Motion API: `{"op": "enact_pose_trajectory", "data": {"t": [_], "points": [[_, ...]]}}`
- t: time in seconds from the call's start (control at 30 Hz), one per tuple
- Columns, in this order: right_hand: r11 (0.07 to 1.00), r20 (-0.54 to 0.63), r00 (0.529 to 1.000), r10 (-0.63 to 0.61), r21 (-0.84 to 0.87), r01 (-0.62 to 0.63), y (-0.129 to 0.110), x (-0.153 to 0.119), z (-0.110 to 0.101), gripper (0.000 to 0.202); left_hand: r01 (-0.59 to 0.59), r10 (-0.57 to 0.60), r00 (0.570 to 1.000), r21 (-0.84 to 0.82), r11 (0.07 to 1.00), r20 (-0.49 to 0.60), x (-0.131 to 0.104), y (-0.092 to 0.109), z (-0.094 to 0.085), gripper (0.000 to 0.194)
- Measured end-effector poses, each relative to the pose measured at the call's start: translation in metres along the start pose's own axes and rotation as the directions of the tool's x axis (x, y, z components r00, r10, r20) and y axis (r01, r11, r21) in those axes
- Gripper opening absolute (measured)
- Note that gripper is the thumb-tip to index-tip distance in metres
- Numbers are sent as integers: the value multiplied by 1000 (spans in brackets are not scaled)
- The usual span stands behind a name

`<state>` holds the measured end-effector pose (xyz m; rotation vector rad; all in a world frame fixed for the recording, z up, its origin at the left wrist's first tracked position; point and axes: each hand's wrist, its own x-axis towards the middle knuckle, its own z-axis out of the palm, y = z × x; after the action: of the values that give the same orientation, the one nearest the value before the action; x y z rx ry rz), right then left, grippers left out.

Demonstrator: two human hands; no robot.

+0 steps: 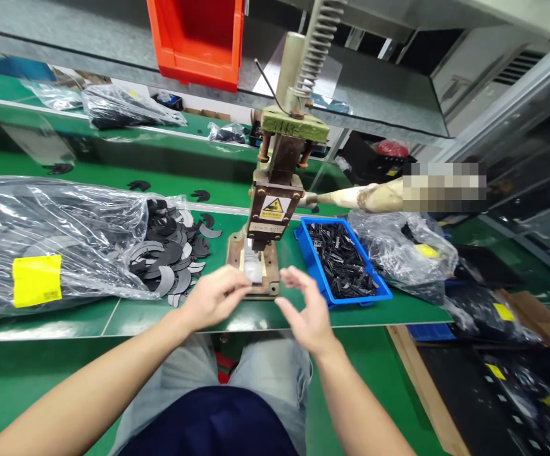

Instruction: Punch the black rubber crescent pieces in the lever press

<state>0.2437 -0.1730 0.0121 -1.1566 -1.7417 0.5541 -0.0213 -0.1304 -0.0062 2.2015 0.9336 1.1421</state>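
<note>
A hand press [275,202] with a warning label stands in front of me, its ram above a small pale metal fixture [252,269] on the base. At the fixture's left front edge is my left hand [215,296], thumb and forefinger brought together; whatever is between them is too small or hidden to make out. My right hand [307,310] is held just right of the base, thumb and fingers apart and nothing in it. Beside it sits a blue tray [383,292] full of small black parts [341,259]. Flat curved black and grey pieces [170,253] lie piled to the left.
A large clear plastic bag [66,221] with a yellow label spills the curved pieces onto the green bench [151,316]. The press lever [379,195] reaches out to the right, above another plastic bag [398,247]. Overhead, an orange bin [199,50] sits on a shelf.
</note>
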Motion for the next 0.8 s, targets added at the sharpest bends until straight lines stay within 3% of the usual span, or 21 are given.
{"op": "enact_pose_trajectory", "data": {"t": [0.07,0.17,0.2,0.27,0.33,0.4,0.53,0.67,0.8], "points": [[997,-140,988,-60,37,66,-16,37,-29,66,60,-48,993,113,992,-104,10,-27,-5,16],[930,-308,905,-293,130,345,-56,101,-73,66,85,-63,994,264,961,-93,26,-62,-7,21],[893,-309,879,-363,155,423,-72,120,-83,69,79,-63,996,313,947,-60,31,-70,-5,22],[863,-249,878,-409,207,461,-100,149,-93,69,50,-66,997,395,917,28,39,-77,-1,24],[839,-203,876,-438,258,479,-117,161,-88,47,12,-72,991,453,892,115,44,-77,3,28],[814,-255,857,-448,281,509,-121,156,-74,23,-15,-83,981,493,870,176,48,-73,5,31],[808,-396,790,-468,170,564,-97,112,-45,30,-44,-84,970,504,862,227,54,-68,5,33],[810,-334,767,-548,18,586,-56,64,-28,20,-34,-78,973,467,884,218,54,-66,6,32],[823,-346,762,-548,-57,566,-29,44,-17,17,-20,-95,967,445,895,236,56,-67,0,30]]}}
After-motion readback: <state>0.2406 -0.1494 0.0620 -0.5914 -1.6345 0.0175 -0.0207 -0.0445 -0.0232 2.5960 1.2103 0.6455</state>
